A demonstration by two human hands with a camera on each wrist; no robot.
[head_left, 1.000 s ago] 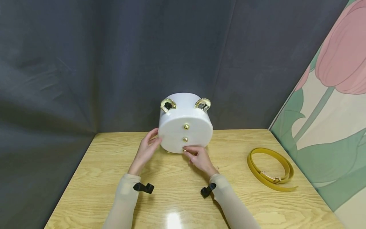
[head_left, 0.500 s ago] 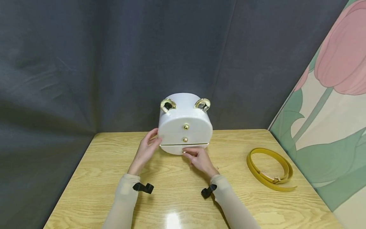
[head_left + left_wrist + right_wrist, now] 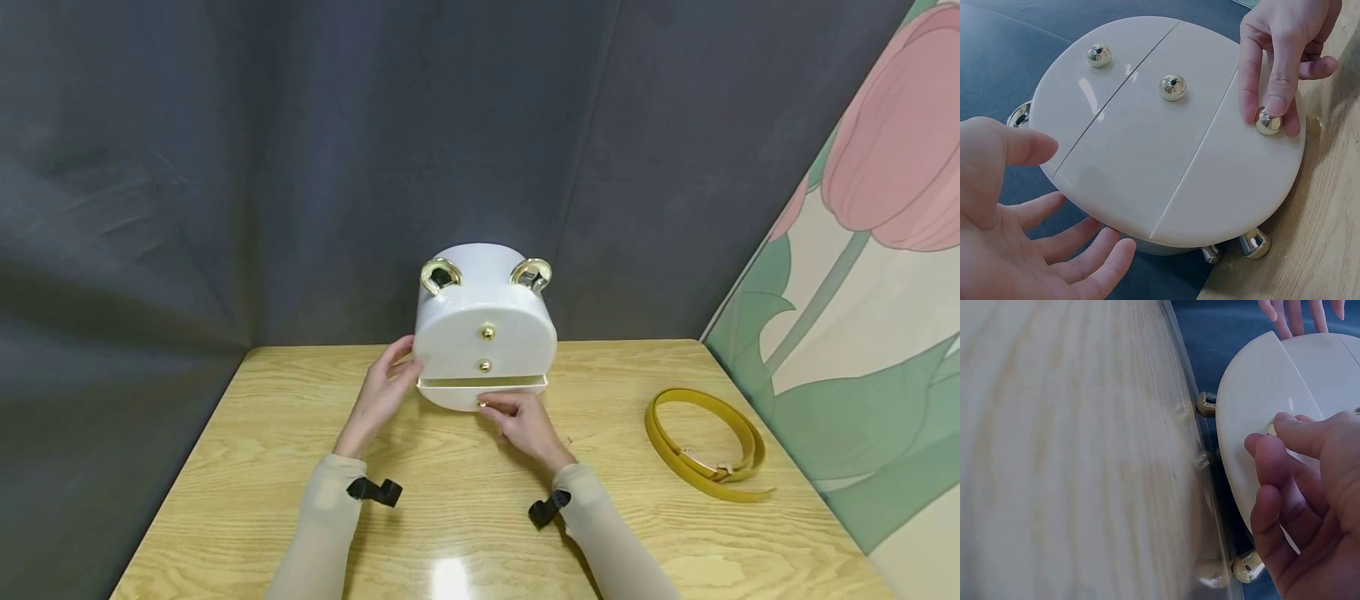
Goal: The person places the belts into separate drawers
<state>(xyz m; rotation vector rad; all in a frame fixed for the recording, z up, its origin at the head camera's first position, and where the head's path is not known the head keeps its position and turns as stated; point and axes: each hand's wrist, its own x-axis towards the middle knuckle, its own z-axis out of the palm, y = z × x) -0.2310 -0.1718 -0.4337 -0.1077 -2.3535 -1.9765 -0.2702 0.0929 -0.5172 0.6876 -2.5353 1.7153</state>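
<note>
A white round-fronted jewelry box (image 3: 450,337) with gold ear-shaped loops on top stands at the back of the table. Its bottom drawer (image 3: 446,397) is pulled out a little, leaving a gap above its front. My right hand (image 3: 531,429) pinches that drawer's gold knob (image 3: 1268,121) between thumb and fingers. At the box's left side rests my left hand (image 3: 377,402), fingers spread and fairly straight, the fingertips along the side edge in the left wrist view. Two more gold knobs, an upper one (image 3: 1099,55) and a middle one (image 3: 1173,87), show on the front. The drawer's inside is hidden.
A coiled mustard-yellow belt (image 3: 660,433) with a gold buckle lies on the right of the wooden table (image 3: 450,517). Close behind the box hangs a dark curtain (image 3: 375,167). A tulip-patterned panel (image 3: 847,333) borders the right side. Gold feet (image 3: 1255,243) hold up the box.
The bottom drawer has come out toward me from flush, and the gap above it has widened. My right hand moved slightly nearer with the knob. The left hand stays on the box's side.
</note>
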